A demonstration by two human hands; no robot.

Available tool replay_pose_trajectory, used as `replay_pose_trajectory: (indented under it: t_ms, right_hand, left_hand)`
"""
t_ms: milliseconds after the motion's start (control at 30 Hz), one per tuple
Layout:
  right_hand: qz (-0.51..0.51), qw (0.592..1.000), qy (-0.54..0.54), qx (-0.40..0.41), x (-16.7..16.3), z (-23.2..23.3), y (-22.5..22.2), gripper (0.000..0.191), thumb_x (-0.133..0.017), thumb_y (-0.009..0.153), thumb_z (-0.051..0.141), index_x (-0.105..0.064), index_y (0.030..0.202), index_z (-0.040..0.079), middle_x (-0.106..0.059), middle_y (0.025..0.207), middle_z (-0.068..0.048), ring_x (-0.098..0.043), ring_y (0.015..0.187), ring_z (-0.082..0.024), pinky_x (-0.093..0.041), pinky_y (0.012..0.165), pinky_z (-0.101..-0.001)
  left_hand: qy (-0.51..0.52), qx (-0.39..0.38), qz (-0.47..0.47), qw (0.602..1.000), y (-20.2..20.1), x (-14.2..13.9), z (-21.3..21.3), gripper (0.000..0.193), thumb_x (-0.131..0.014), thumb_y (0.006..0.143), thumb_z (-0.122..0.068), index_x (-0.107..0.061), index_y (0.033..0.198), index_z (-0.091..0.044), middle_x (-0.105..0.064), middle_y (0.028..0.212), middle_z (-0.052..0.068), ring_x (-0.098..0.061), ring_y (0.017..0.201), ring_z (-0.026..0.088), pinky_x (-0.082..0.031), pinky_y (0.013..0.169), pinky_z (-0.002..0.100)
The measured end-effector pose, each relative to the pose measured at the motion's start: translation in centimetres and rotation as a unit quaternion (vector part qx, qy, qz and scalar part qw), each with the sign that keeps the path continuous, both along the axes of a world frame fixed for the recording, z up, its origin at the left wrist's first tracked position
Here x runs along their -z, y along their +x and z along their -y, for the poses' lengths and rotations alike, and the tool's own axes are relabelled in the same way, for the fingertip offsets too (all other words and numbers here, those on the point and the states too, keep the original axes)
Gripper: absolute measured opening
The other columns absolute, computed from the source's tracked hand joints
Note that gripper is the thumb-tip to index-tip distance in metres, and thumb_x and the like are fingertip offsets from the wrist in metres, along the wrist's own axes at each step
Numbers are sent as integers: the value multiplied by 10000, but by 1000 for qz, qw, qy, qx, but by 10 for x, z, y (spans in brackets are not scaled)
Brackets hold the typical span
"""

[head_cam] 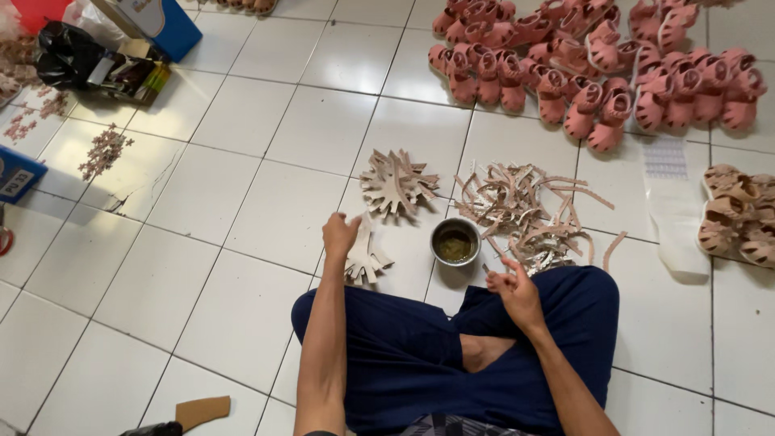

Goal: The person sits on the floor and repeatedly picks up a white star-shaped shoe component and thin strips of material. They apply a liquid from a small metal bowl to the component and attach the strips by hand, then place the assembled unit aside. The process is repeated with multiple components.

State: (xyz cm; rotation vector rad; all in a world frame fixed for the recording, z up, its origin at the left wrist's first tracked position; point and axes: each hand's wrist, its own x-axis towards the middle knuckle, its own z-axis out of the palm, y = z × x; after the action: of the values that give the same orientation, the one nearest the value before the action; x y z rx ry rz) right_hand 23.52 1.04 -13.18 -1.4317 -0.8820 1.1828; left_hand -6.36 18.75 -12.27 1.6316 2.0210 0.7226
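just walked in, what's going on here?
A person sits cross-legged on a white tiled floor. The left hand rests on a small stack of tan cut-out pieces; the right hand hovers near a metal tin of glue-like liquid. A second stack and loose strips lie ahead, with rows of pink sandals beyond.
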Motion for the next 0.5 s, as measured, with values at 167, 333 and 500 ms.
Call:
replay_pose_trajectory:
  t_ms: [167, 333, 500]
  right_hand:
    - [-13, 1000, -17, 3, -2, -13, 0, 583, -666, 956, 182, -439, 1446, -37, -743, 997, -175, -732, 887, -198, -632, 743, -325]
    - [60, 997, -38, -18, -9, -23, -5, 609, -687, 945, 194, -439, 1452, -34, -739, 997, -173, -731, 876, -191, -635, 742, -324]
    - [189, 981, -30, -29, -14, -20, -12, 636, -725, 920, 241, -488, 1451, -16, -770, 1010, -154, -747, 913, -199, -627, 794, -356]
  left_hand:
    - [-59, -17, -100, 993, -25, 12, 43, 566, -827, 797, -346, -664, 1248, -45, -686, 1158, 217, -666, 1097, 398, -558, 914, 494]
    - [-160, 37, -245, 956, -12, 9, 48, 657, -869, 741, -396, -616, 1272, -104, -619, 1265, 158, -584, 1192, 366, -519, 949, 490]
    - [-125, 46, -322, 937, -12, 26, 44, 485, -826, 807, -378, -675, 1186, -115, -688, 1167, 141, -636, 1132, 341, -504, 958, 483]
